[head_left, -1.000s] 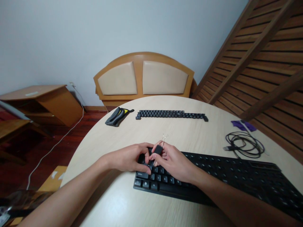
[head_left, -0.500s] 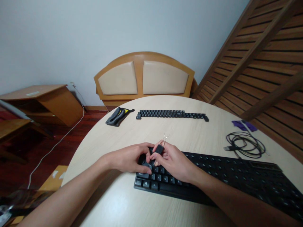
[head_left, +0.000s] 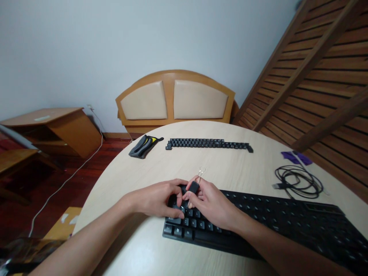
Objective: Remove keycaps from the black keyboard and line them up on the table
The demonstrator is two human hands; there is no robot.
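A black keyboard lies at an angle on the table, its left end under both hands; bare switches seem to show over much of its right part. My left hand is bent over the upper left keys, thumb and forefinger closed about a keycap there, partly hidden by the fingers. My right hand is closed on a keycap puller with a black handle. The puller's wire loops point up and away from the keys. Beyond them stands a long block of loose black keycaps in rows.
The round pale wooden table also carries a grey and yellow pouch at the far left. A coiled black USB cable and a purple cloth lie at the right. A slatted wooden screen leans near the right edge.
The whole view has tilted slightly up, so everything sits lower in the picture. Both hands keep nearly the same places on the keyboard, the puller still in the right one.
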